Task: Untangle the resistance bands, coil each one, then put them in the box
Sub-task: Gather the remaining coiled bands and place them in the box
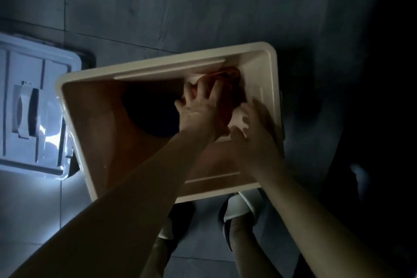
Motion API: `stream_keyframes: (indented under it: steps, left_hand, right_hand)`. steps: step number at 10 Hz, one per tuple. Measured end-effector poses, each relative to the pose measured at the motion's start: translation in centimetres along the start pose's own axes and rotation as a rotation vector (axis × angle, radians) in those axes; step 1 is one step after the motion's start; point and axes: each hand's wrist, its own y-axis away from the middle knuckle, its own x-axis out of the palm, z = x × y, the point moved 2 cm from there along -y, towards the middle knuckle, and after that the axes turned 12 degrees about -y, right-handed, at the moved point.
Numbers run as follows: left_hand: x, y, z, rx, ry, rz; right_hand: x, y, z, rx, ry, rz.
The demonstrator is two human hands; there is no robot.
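Observation:
A cream plastic box stands open on the dim floor below me. Both my hands reach into its far right corner. A red-orange resistance band lies bunched there against the wall. My left hand rests flat on the band with fingers spread apart. My right hand is blurred, beside the band near the right wall, fingers loosely spread, and I see nothing held in it. A dark round shape lies in the middle of the box; I cannot tell what it is.
The box's pale lid lies on the floor to the left, touching the box's corner. My two feet in white slippers stand just before the near rim. Grey floor tiles surround everything; the right side is very dark.

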Motion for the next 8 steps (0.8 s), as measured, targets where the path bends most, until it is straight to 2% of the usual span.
stream_keyframes:
  steps: [1,2,3,4,5,6,7,8]
  left_hand:
    - [1.0,-2.6,-1.8,0.066,-0.007,-0.017]
    - [2.7,-4.1,-2.5,0.075,-0.036,-0.046]
    - [3.8,-4.3,-2.8,0.069,-0.088,-0.104]
    - [3.8,-4.0,-2.7,0.069,-0.111,-0.119]
    - [3.3,-3.6,-2.1,0.053,-0.145,-0.13]
    - [3.7,-3.6,-2.0,0.064,-0.167,-0.108]
    - [4.0,-3.9,-1.8,0.065,-0.164,-0.122]
    - [4.2,-3.9,-1.0,0.106,-0.134,-0.18]
  right_hand:
    - [0.7,2.2,-1.4,0.027,-0.039,0.059]
    - [2.9,2.5,-2.9,0.163,0.103,0.193]
    - [2.8,1.4,-2.7,0.138,0.173,0.04]
    - [2.3,-0.6,-2.7,0.217,0.009,0.061]
    - [2.4,-2.8,-3.2,0.19,-0.119,-0.009]
    - [3.0,-3.8,-3.0,0.198,-0.212,0.0]
    - [3.6,-4.4,-3.4,0.156,-0.253,-0.001]
    - [3.6,-5.1,-3.7,0.072,-0.145,-0.01]
